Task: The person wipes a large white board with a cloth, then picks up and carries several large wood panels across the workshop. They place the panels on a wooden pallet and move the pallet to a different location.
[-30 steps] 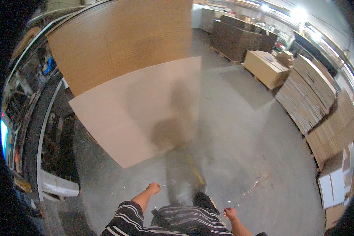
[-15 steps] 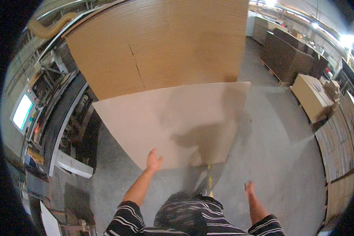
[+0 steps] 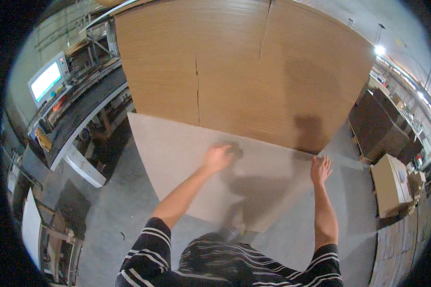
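Note:
A large pale flat board (image 3: 177,158) lies or leans in front of a tall brown stack (image 3: 234,76) with dark vertical cracks in its face. My right hand (image 3: 320,171) is at the board's far right corner, fingers apart and stretched out. Whether it touches the edge is hard to make out. Over the middle of the board is my left hand (image 3: 219,157), smeared by motion. Its fingers are blurred and I see nothing held in it. My shadow falls across the board and the stack.
To the left stands a machine bench (image 3: 88,110) with a lit screen (image 3: 46,81) and a white leg (image 3: 84,166) jutting out. On the right are dark stacked boards (image 3: 380,126), a tan box-like stack (image 3: 390,186) and piled sheets (image 3: 397,248). Grey floor (image 3: 115,210) surrounds the board.
Both hands have reached forward, the left over the board and the right up to its far right corner. My view has turned to the right, so the stack now appears wider.

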The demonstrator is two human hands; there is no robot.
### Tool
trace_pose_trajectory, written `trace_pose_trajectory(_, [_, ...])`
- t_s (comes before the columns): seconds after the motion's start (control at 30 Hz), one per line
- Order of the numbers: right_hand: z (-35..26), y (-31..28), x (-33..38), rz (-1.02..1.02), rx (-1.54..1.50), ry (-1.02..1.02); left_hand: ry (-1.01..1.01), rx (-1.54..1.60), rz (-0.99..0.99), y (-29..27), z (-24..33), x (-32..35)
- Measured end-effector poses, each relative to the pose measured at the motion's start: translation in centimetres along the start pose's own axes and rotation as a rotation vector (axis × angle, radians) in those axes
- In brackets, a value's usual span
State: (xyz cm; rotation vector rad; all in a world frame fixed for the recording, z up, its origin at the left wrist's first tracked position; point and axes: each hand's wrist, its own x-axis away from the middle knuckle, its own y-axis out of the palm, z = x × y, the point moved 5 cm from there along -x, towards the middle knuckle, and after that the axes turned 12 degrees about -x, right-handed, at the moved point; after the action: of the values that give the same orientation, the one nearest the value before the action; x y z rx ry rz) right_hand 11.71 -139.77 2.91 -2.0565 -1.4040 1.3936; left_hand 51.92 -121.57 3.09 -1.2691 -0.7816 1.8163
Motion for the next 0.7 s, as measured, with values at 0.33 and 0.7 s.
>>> trace_pose_trajectory(0.33, [1.9, -2.0, -2.3, -0.257, 0.131, -0.33, 0.132, -0.031, 0.021, 2.0, 6.8, -3.9])
trace_pose_trajectory(0.7, [1.3, -5.8, 0.3, -0.625, -0.029, -0.43, 0.083, -0.275, 0.052, 1.4, 7.7, -0.2])
